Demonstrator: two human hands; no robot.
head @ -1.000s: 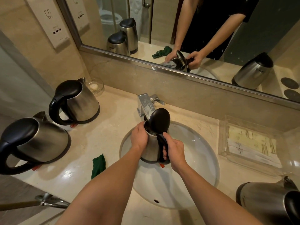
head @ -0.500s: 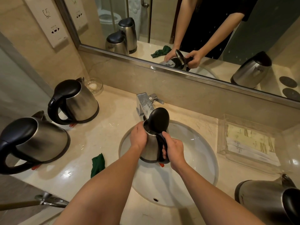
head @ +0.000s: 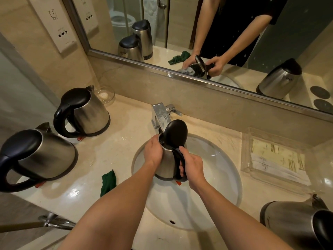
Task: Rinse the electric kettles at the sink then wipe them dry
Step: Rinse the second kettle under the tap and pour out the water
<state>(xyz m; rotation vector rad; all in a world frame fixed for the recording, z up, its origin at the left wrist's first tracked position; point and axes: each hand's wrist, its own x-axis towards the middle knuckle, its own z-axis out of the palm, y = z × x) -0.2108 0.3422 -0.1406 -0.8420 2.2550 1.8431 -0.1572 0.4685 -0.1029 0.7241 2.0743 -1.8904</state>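
A steel electric kettle (head: 168, 164) with a black lid flipped open is held upright over the white sink (head: 219, 177), its mouth under the chrome tap (head: 159, 115). My left hand (head: 153, 153) grips the kettle's body on the left side. My right hand (head: 193, 167) is wrapped around its black handle. Two more steel kettles stand on the counter at the left, one near the wall (head: 86, 112) and one at the front (head: 36, 156). Another kettle (head: 292, 219) sits at the bottom right. A green cloth (head: 108, 181) lies on the counter left of the sink.
A clear tray (head: 275, 159) with paper sachets sits right of the sink. A small glass soap dish (head: 106, 94) stands by the wall at the left. A mirror (head: 216, 33) runs along the back. A towel rail (head: 54, 222) juts out below the counter's front edge.
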